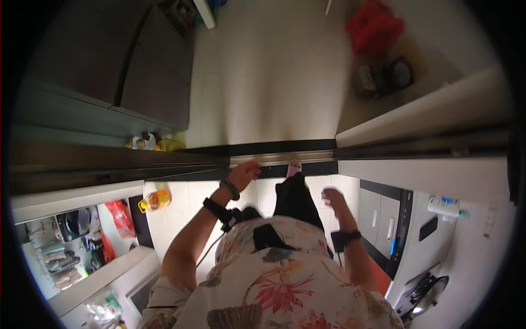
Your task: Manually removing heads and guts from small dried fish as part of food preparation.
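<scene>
My left hand (244,174) hangs over the doorway threshold, fingers loosely bent and nothing visible in it. A dark bracelet (230,190) and a black strap (215,208) circle that wrist. On the other side, my right hand (335,200) hangs above the pale tiled floor, its fingers slightly bent and holding nothing visible. It also has a black wrist strap (345,239). Between the hands, one foot in a pink slipper (294,167) is at the dark sill (283,147), beside the metal door track (267,158). The other foot is hidden.
An orange-labelled oil bottle (156,200) is on the floor at left. Yellow bottles (170,144) stand beside a dark cabinet (160,74) beyond the doorway. A red bag (374,28) lies far right. Nearer right are cabinet doors (382,222) and a pan (437,290).
</scene>
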A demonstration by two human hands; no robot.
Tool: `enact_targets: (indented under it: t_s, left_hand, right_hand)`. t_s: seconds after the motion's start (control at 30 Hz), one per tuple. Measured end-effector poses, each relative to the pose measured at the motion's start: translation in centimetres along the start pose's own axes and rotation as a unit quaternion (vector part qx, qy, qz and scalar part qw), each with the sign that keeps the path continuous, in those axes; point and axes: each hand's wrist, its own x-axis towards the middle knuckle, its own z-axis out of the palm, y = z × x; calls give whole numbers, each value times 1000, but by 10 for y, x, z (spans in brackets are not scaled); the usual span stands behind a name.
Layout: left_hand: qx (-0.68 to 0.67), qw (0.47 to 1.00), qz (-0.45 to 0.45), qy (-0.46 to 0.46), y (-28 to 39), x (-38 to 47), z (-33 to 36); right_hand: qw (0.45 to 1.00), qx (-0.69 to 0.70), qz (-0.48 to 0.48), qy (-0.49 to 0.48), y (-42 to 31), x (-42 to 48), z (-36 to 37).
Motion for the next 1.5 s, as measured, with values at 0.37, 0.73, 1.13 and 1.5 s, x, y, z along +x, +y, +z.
enact_targets:
  t_s: [0.37,0.73,1.13,1.5]
  left_hand:
    - [-136,947,-279,86,32,164,-109]
    - [-156,945,-271,95,173,419,-252]
    - [-82,969,-198,121,341,779,-377]
    - [-231,887,-318,242,343,878,-430]
  right_hand:
    - [992,-110,46,-30,-300,261,-5]
    - [987,-99,128,-16,-489,490,-17]
    - [984,-130,111,-49,-749,830,-64]
    - [953,-244,61,-170,-1006,1090,52]
